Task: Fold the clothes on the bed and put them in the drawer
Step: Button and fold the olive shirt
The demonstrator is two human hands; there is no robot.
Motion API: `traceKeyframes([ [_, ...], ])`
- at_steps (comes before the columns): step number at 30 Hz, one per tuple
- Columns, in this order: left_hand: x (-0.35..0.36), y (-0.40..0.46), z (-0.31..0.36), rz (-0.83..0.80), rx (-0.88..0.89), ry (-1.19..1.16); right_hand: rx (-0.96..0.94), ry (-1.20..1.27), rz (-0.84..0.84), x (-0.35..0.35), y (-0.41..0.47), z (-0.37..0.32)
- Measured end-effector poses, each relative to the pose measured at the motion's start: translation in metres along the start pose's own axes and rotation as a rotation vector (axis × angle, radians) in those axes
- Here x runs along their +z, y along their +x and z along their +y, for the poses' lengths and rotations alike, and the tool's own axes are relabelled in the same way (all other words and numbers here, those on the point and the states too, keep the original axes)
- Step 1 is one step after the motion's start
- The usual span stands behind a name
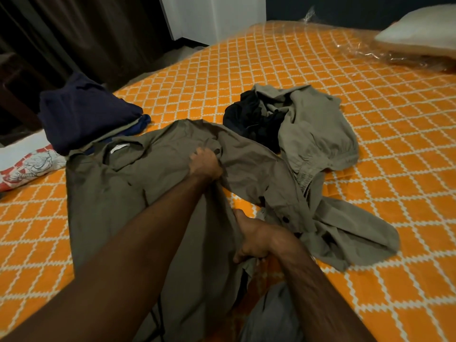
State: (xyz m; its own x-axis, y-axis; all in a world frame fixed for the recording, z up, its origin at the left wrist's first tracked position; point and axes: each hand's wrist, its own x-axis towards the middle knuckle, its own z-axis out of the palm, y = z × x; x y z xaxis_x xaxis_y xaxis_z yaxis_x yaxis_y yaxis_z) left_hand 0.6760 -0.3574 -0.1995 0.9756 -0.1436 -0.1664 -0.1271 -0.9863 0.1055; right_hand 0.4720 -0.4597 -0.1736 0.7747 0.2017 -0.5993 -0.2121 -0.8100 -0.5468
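An olive-grey button shirt (pixel 118 193) lies spread on the orange bed (pixel 370 169), collar toward the far left. My left hand (pixel 204 165) grips a bunch of its cloth near the upper front. My right hand (pixel 254 240) grips the shirt's front edge lower down, close to me. One sleeve (pixel 345 233) trails off to the right. A stack of folded dark blue clothes (pixel 84 112) sits at the bed's left edge. A loose heap of a grey garment (pixel 315 134) and a black garment (pixel 251 119) lies beyond the shirt.
A white and red printed cloth (pixel 29 169) lies at the left edge. A pillow (pixel 419 30) under clear plastic wrap (pixel 370 50) is at the far right. Dark curtains (pixel 74 33) and a white cabinet (pixel 214 16) stand past the bed. No drawer is in view.
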Motion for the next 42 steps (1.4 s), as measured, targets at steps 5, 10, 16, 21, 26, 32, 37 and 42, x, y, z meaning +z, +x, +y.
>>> traceKeyframes([
  [5,-0.014,0.004,-0.004,-0.187,-0.002,0.002,-0.029,0.010,-0.001,0.002,0.002,0.000],
  [10,-0.012,0.003,-0.025,-0.227,-0.010,-0.181,-0.059,0.039,-0.009,-0.001,-0.003,0.000],
  [16,-0.012,0.002,-0.039,-0.176,0.050,-0.249,-0.095,0.159,-0.041,-0.005,-0.010,-0.008],
  [21,-0.012,0.013,-0.041,0.086,0.120,-0.255,-0.134,0.145,0.025,0.000,-0.009,-0.010],
  [26,-0.031,0.019,-0.052,0.142,0.162,-0.198,-0.213,0.126,0.158,0.000,-0.014,-0.019],
  [32,-0.046,-0.001,-0.089,0.242,0.248,-0.108,-0.303,-0.116,0.200,0.005,-0.029,-0.052],
  [37,-0.057,-0.034,-0.125,0.490,0.221,-0.088,-0.364,-0.386,0.216,0.033,-0.043,-0.093],
  [42,-0.050,-0.059,-0.164,0.512,0.213,-0.009,-0.394,-0.552,0.155,0.066,-0.040,-0.115],
])
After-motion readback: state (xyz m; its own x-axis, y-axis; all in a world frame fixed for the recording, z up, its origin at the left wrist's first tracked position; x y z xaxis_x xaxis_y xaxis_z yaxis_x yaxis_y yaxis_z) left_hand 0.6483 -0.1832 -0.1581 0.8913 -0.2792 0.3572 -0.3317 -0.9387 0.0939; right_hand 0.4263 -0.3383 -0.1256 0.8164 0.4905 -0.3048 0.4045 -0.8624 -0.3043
